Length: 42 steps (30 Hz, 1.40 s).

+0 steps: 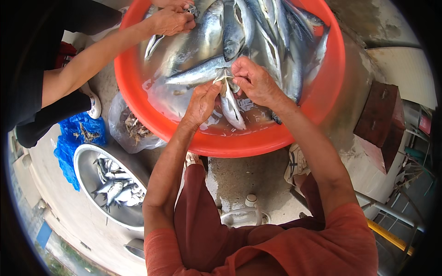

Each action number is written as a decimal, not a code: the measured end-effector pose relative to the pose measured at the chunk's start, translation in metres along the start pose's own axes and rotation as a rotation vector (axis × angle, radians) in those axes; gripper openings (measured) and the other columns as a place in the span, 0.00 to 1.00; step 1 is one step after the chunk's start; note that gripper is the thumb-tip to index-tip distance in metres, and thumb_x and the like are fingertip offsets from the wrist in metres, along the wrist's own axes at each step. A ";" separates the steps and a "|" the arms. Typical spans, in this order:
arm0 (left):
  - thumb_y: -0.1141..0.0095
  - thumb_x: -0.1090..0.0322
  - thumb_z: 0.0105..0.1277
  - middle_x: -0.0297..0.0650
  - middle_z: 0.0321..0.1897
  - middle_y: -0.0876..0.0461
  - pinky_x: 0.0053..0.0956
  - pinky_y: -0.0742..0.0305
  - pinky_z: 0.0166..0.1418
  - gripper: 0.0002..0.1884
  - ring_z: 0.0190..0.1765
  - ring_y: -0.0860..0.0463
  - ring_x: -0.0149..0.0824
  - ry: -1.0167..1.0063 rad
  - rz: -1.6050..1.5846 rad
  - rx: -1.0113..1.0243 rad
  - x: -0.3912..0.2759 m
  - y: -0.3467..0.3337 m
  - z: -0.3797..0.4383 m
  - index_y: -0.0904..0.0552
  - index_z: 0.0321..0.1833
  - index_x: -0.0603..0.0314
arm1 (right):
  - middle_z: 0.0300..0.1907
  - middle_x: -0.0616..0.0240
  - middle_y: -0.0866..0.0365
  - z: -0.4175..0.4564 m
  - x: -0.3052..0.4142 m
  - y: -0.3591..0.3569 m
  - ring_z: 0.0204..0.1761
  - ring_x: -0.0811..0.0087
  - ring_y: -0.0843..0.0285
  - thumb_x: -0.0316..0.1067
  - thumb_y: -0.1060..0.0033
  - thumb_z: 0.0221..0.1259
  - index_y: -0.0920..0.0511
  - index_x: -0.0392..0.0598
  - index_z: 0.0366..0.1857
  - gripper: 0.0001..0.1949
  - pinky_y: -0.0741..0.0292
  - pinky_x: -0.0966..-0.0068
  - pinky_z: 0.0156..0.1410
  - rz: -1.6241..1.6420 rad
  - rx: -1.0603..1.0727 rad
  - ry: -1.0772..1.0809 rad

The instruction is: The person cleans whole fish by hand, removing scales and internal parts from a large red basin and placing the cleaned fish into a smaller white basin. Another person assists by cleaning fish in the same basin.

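A small silvery fish [232, 107], slit along its belly, hangs tail down between my two hands over a large red plastic tub [241, 147]. My left hand [204, 101] pinches its upper end from one side. On the other side, the fingers of my right hand [253, 81] grip the opened part near the head; the fingertips partly hide it. Just behind my hands, a larger fish [198, 71] lies in the cloudy water. Several more fish, some with slit bellies, fill the far part of the tub [276, 31].
A co-worker's hands [172, 19] hold something small at the tub's far left. Left of the tub are a clear plastic bag [119, 117] of scraps, a blue plastic bag [65, 145] and a metal basin [83, 172] with several fish. A dark reddish box [376, 114] stands at the right.
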<state>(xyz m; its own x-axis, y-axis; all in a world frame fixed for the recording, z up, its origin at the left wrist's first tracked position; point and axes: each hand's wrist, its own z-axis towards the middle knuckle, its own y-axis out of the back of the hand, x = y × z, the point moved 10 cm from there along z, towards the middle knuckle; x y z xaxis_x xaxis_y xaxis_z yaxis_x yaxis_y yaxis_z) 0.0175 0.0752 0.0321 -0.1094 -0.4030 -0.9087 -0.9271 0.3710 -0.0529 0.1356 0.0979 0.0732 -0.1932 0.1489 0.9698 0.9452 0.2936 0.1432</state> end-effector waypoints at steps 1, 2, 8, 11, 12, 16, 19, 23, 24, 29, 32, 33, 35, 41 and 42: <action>0.60 0.57 0.72 0.37 0.29 0.20 0.26 0.23 0.40 0.19 0.33 0.21 0.29 0.039 -0.073 -0.005 0.003 0.000 0.000 0.21 0.43 0.67 | 0.27 0.69 0.26 0.000 -0.001 0.000 0.26 0.80 0.27 0.19 0.51 0.60 0.24 0.39 0.39 0.07 0.25 0.83 0.29 -0.030 -0.002 0.021; 0.60 0.57 0.71 0.38 0.30 0.20 0.26 0.22 0.40 0.19 0.34 0.21 0.30 0.077 -0.127 0.006 0.007 -0.001 0.000 0.21 0.43 0.67 | 0.28 0.68 0.25 0.001 -0.005 0.000 0.25 0.80 0.27 0.18 0.52 0.60 0.24 0.39 0.39 0.07 0.24 0.83 0.29 -0.061 -0.005 0.041; 0.57 0.57 0.68 0.42 0.29 0.19 0.27 0.24 0.39 0.19 0.32 0.21 0.30 0.170 -0.131 -0.060 0.022 0.003 0.006 0.20 0.37 0.68 | 0.27 0.67 0.22 0.000 -0.017 -0.001 0.26 0.80 0.25 0.23 0.46 0.56 0.22 0.39 0.35 0.05 0.26 0.80 0.29 -0.195 -0.034 0.016; 0.57 0.55 0.67 0.46 0.24 0.20 0.30 0.27 0.38 0.20 0.30 0.23 0.33 0.126 0.104 -0.114 0.021 0.012 0.009 0.20 0.35 0.69 | 0.24 0.55 0.22 0.001 -0.008 -0.007 0.27 0.65 0.22 0.31 0.39 0.48 0.22 0.38 0.29 0.08 0.26 0.71 0.34 -0.303 -0.051 -0.036; 0.56 0.55 0.67 0.47 0.23 0.21 0.31 0.28 0.38 0.21 0.29 0.23 0.34 0.081 0.163 -0.123 0.013 0.009 0.012 0.20 0.34 0.70 | 0.23 0.50 0.22 0.001 -0.004 -0.006 0.27 0.58 0.21 0.34 0.36 0.44 0.22 0.38 0.27 0.11 0.26 0.66 0.36 -0.353 -0.068 -0.053; 0.56 0.54 0.66 0.52 0.22 0.22 0.35 0.29 0.40 0.21 0.29 0.23 0.40 0.090 0.275 -0.133 0.006 0.001 0.017 0.21 0.34 0.71 | 0.24 0.47 0.22 0.005 -0.018 -0.004 0.27 0.56 0.23 0.35 0.35 0.42 0.22 0.37 0.25 0.11 0.27 0.67 0.34 -0.514 -0.208 -0.012; 0.55 0.55 0.67 0.42 0.20 0.25 0.29 0.32 0.33 0.20 0.26 0.27 0.32 0.095 0.212 -0.179 0.019 0.007 0.016 0.21 0.30 0.69 | 0.24 0.49 0.23 0.006 -0.037 -0.006 0.26 0.65 0.24 0.34 0.35 0.40 0.22 0.35 0.22 0.11 0.29 0.70 0.33 -0.285 -0.158 -0.256; 0.54 0.58 0.68 0.32 0.20 0.26 0.23 0.34 0.29 0.19 0.25 0.30 0.25 0.134 0.035 -0.265 0.035 0.010 0.014 0.20 0.28 0.67 | 0.23 0.60 0.24 0.008 -0.072 -0.011 0.27 0.75 0.28 0.32 0.34 0.39 0.22 0.35 0.20 0.10 0.32 0.75 0.32 0.004 -0.091 -0.302; 0.54 0.58 0.68 0.32 0.21 0.25 0.23 0.34 0.30 0.18 0.25 0.30 0.25 0.162 -0.011 -0.294 0.038 0.012 0.011 0.20 0.28 0.66 | 0.22 0.63 0.25 0.009 -0.069 -0.017 0.28 0.77 0.29 0.31 0.34 0.39 0.21 0.36 0.20 0.09 0.33 0.76 0.32 0.086 -0.052 -0.243; 0.54 0.56 0.68 0.42 0.23 0.21 0.30 0.30 0.38 0.19 0.30 0.27 0.32 0.076 -0.102 -0.372 0.063 0.012 0.015 0.19 0.36 0.69 | 0.30 0.75 0.28 0.001 -0.065 -0.025 0.35 0.82 0.29 0.22 0.37 0.48 0.19 0.38 0.29 0.04 0.32 0.83 0.41 0.313 0.105 -0.164; 0.53 0.53 0.70 0.47 0.28 0.19 0.33 0.29 0.41 0.20 0.32 0.24 0.35 -0.015 -0.111 -0.360 0.056 0.000 0.015 0.20 0.43 0.68 | 0.31 0.75 0.27 0.001 -0.077 -0.018 0.35 0.82 0.29 0.22 0.39 0.51 0.19 0.39 0.34 0.07 0.31 0.84 0.42 0.390 0.018 -0.205; 0.53 0.54 0.70 0.47 0.28 0.19 0.32 0.29 0.42 0.20 0.33 0.24 0.36 -0.012 -0.044 -0.371 0.049 -0.002 0.013 0.21 0.44 0.67 | 0.32 0.75 0.27 0.002 -0.079 -0.016 0.34 0.82 0.29 0.23 0.39 0.51 0.18 0.39 0.35 0.07 0.31 0.84 0.42 0.407 -0.025 -0.230; 0.53 0.54 0.70 0.49 0.28 0.20 0.32 0.29 0.43 0.19 0.34 0.23 0.38 -0.006 0.089 -0.390 0.040 -0.003 0.012 0.21 0.46 0.66 | 0.31 0.73 0.25 0.004 -0.079 -0.010 0.33 0.82 0.30 0.26 0.39 0.54 0.18 0.39 0.36 0.07 0.32 0.82 0.40 0.305 -0.070 -0.247; 0.52 0.56 0.66 0.56 0.36 0.19 0.32 0.31 0.51 0.24 0.41 0.22 0.46 0.043 -0.037 -0.482 0.058 0.023 0.037 0.25 0.50 0.77 | 0.24 0.73 0.27 0.016 -0.068 -0.014 0.28 0.82 0.35 0.32 0.38 0.57 0.19 0.38 0.32 0.07 0.35 0.79 0.34 -0.018 -0.142 -0.200; 0.51 0.56 0.66 0.56 0.36 0.19 0.32 0.31 0.51 0.24 0.41 0.22 0.45 0.058 -0.026 -0.482 0.058 0.025 0.041 0.25 0.50 0.77 | 0.24 0.74 0.28 0.015 -0.068 -0.015 0.28 0.82 0.36 0.32 0.39 0.57 0.20 0.38 0.31 0.07 0.36 0.79 0.33 -0.025 -0.157 -0.204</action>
<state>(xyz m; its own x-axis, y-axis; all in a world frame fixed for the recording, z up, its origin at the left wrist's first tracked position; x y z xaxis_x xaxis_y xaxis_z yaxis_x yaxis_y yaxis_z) 0.0023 0.0953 -0.0391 -0.0915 -0.4576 -0.8844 -0.9887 -0.0643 0.1355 0.1302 0.0978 0.0017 -0.2507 0.3358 0.9080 0.9658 0.1515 0.2106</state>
